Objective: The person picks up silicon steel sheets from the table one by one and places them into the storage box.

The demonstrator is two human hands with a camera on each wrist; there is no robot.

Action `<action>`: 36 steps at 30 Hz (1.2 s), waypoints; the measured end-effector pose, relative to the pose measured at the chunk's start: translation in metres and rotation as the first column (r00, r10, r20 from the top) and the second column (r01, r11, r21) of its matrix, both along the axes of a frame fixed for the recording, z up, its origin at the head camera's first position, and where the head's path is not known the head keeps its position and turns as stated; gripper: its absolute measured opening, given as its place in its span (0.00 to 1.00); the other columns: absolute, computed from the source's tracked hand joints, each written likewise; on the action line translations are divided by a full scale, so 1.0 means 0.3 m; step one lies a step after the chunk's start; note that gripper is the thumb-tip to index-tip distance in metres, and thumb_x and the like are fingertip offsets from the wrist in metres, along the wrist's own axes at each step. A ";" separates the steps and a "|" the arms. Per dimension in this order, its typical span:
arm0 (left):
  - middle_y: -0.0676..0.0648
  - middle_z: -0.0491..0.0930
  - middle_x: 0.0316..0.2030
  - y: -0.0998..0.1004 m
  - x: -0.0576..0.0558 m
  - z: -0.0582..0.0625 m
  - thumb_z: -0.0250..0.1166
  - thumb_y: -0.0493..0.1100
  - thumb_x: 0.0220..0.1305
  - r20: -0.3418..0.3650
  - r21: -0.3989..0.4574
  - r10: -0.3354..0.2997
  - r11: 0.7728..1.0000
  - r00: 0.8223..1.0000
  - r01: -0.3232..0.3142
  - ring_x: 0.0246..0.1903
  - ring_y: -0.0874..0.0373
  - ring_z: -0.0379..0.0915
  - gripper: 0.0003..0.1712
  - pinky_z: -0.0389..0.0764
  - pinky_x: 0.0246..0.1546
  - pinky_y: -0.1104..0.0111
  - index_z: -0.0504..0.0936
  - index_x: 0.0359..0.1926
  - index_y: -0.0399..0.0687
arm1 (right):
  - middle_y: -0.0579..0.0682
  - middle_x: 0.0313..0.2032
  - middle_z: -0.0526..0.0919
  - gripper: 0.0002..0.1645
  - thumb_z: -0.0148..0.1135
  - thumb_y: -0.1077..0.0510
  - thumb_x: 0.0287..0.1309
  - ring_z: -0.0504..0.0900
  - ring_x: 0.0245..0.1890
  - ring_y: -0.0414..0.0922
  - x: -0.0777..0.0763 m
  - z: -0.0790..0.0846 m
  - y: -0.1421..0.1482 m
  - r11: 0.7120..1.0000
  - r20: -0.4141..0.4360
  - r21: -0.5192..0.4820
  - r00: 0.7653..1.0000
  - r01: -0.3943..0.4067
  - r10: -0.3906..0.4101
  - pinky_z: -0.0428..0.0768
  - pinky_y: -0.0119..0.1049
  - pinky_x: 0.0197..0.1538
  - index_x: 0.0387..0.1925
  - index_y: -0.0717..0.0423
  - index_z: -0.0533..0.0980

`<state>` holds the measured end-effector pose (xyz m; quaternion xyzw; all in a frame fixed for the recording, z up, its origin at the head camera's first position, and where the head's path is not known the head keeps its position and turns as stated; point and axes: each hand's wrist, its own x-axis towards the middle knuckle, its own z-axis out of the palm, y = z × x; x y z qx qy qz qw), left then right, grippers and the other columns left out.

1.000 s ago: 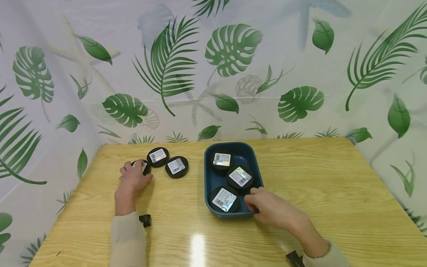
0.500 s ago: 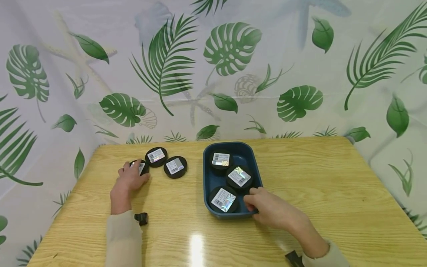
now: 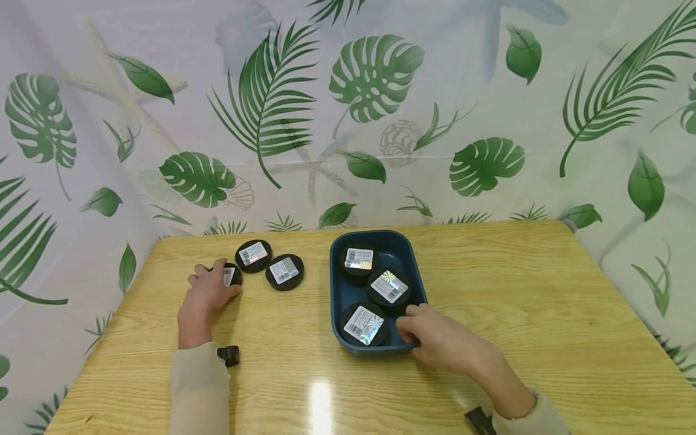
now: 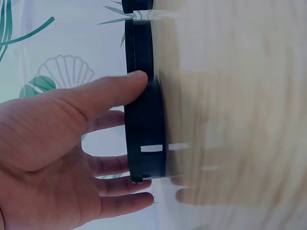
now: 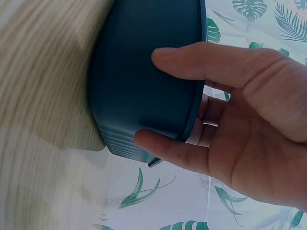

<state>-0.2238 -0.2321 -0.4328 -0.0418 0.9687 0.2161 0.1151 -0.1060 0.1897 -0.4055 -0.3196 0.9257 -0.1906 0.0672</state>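
Left grip [image 3: 205,296] is pinching the black disc [image 4: 146,124] by its sides toward the far left corner of the counter [image 3: 516,290], right grip [image 3: 443,341] holding the blue bin [image 3: 338,290], disc's probably light, stiff, kinda slick, so sides work best

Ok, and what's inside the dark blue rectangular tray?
Three white-labelled, flat, round black containers: one far, one middle, one near. Anything under them is covered, and the right hand hides part of the near right corner of the dark blue tray.
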 end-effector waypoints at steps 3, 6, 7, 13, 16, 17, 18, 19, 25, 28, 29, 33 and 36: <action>0.18 0.51 0.59 0.000 -0.002 -0.001 0.64 0.47 0.65 0.002 0.010 0.022 1.000 1.000 -0.022 0.56 0.25 0.52 0.46 0.69 0.52 0.36 0.50 0.74 0.33 | 0.41 0.26 0.61 0.21 0.66 0.73 0.43 0.60 0.29 0.40 -0.001 -0.001 0.001 1.000 -0.004 -0.002 1.000 -0.002 0.002 0.62 0.32 0.31 0.22 0.47 0.67; 0.18 0.51 0.59 -0.002 -0.002 0.001 0.66 0.48 0.63 0.011 0.017 0.033 0.999 0.999 -0.033 0.56 0.25 0.52 0.49 0.69 0.53 0.36 0.50 0.74 0.33 | 0.41 0.26 0.61 0.21 0.67 0.73 0.43 0.60 0.29 0.40 -0.001 -0.001 0.000 1.000 -0.005 -0.002 1.000 -0.004 0.004 0.62 0.32 0.31 0.22 0.47 0.67; 0.18 0.51 0.59 -0.002 -0.002 0.001 0.66 0.49 0.62 0.012 0.016 0.034 0.999 0.999 -0.034 0.57 0.25 0.52 0.49 0.69 0.53 0.36 0.50 0.74 0.33 | 0.41 0.26 0.61 0.21 0.67 0.73 0.43 0.60 0.29 0.40 -0.001 -0.001 0.001 1.000 -0.007 -0.002 1.000 -0.005 0.005 0.62 0.32 0.31 0.22 0.47 0.67; 0.20 0.52 0.59 0.003 0.002 0.002 0.69 0.50 0.60 0.010 0.024 0.040 0.999 0.999 -0.040 0.57 0.26 0.54 0.51 0.69 0.53 0.36 0.51 0.74 0.35 | 0.41 0.26 0.61 0.21 0.68 0.72 0.44 0.61 0.29 0.40 -0.001 0.000 0.002 1.000 -0.012 -0.001 1.000 -0.006 0.006 0.62 0.32 0.31 0.22 0.47 0.67; 0.20 0.52 0.59 0.006 0.005 0.004 0.69 0.50 0.59 0.011 0.026 0.041 0.999 0.999 -0.041 0.57 0.26 0.54 0.51 0.70 0.52 0.36 0.52 0.74 0.36 | 0.41 0.26 0.61 0.21 0.68 0.72 0.45 0.61 0.29 0.40 -0.001 0.000 0.003 1.000 0.002 0.004 1.000 0.000 0.000 0.63 0.32 0.32 0.22 0.47 0.67; 0.20 0.52 0.59 0.007 0.007 0.005 0.69 0.50 0.59 0.011 0.026 0.040 0.999 0.999 -0.041 0.57 0.26 0.54 0.51 0.70 0.52 0.36 0.52 0.74 0.36 | 0.41 0.26 0.62 0.21 0.68 0.72 0.46 0.61 0.29 0.40 -0.002 0.001 0.003 1.000 0.008 0.006 1.000 0.003 -0.003 0.63 0.32 0.32 0.22 0.47 0.67; 0.20 0.52 0.59 0.007 0.007 0.005 0.69 0.50 0.58 0.011 0.026 0.040 0.999 0.999 -0.040 0.56 0.26 0.54 0.51 0.70 0.51 0.36 0.52 0.74 0.36 | 0.41 0.26 0.62 0.21 0.68 0.72 0.46 0.61 0.29 0.41 -0.002 0.000 0.003 1.000 0.012 0.009 1.000 0.005 -0.005 0.63 0.32 0.32 0.22 0.47 0.67; 0.20 0.52 0.59 0.009 0.009 0.006 0.69 0.51 0.58 0.009 0.027 0.040 0.999 0.999 -0.040 0.57 0.26 0.54 0.51 0.70 0.51 0.36 0.52 0.74 0.36 | 0.41 0.26 0.62 0.21 0.67 0.72 0.46 0.61 0.29 0.41 -0.003 0.000 0.003 1.000 0.017 0.011 1.000 0.008 -0.008 0.63 0.32 0.32 0.22 0.47 0.67; 0.20 0.52 0.60 0.013 0.013 0.007 0.69 0.51 0.57 -0.008 0.038 0.037 0.999 0.999 -0.037 0.57 0.26 0.54 0.51 0.70 0.51 0.36 0.53 0.73 0.37 | 0.42 0.26 0.62 0.21 0.67 0.72 0.46 0.61 0.29 0.41 -0.005 0.003 0.004 1.000 0.015 0.012 1.000 0.007 -0.007 0.63 0.32 0.32 0.22 0.47 0.67; 0.20 0.52 0.60 0.014 0.018 0.005 0.70 0.52 0.57 -0.015 0.044 0.039 0.998 0.999 -0.038 0.56 0.27 0.55 0.51 0.70 0.51 0.37 0.54 0.73 0.37 | 0.42 0.26 0.62 0.21 0.67 0.72 0.46 0.61 0.29 0.41 -0.004 0.005 0.004 1.000 0.022 0.017 1.000 0.009 -0.009 0.63 0.32 0.32 0.22 0.47 0.67; 0.20 0.53 0.60 0.014 0.019 0.004 0.69 0.52 0.57 -0.018 0.044 0.038 0.998 0.999 -0.037 0.56 0.27 0.55 0.51 0.70 0.51 0.37 0.54 0.73 0.38 | 0.42 0.26 0.62 0.20 0.67 0.72 0.46 0.61 0.29 0.41 -0.003 0.005 0.003 1.000 0.023 0.016 1.000 0.006 -0.006 0.63 0.32 0.32 0.22 0.47 0.67; 0.20 0.53 0.59 0.015 0.024 0.000 0.69 0.52 0.57 -0.040 0.041 0.034 0.999 0.999 -0.032 0.55 0.27 0.56 0.50 0.71 0.50 0.37 0.55 0.73 0.38 | 0.42 0.26 0.62 0.20 0.68 0.72 0.46 0.61 0.29 0.41 -0.001 0.004 0.002 1.000 0.022 0.008 1.000 0.001 -0.001 0.63 0.32 0.32 0.23 0.47 0.68; 0.21 0.54 0.58 0.017 0.027 -0.001 0.70 0.52 0.57 -0.048 0.039 0.031 0.999 0.998 -0.029 0.54 0.27 0.56 0.50 0.72 0.49 0.37 0.55 0.73 0.38 | 0.42 0.26 0.62 0.21 0.69 0.72 0.46 0.61 0.29 0.41 0.000 0.005 0.002 1.000 0.020 0.004 1.000 -0.003 0.003 0.63 0.32 0.32 0.23 0.47 0.68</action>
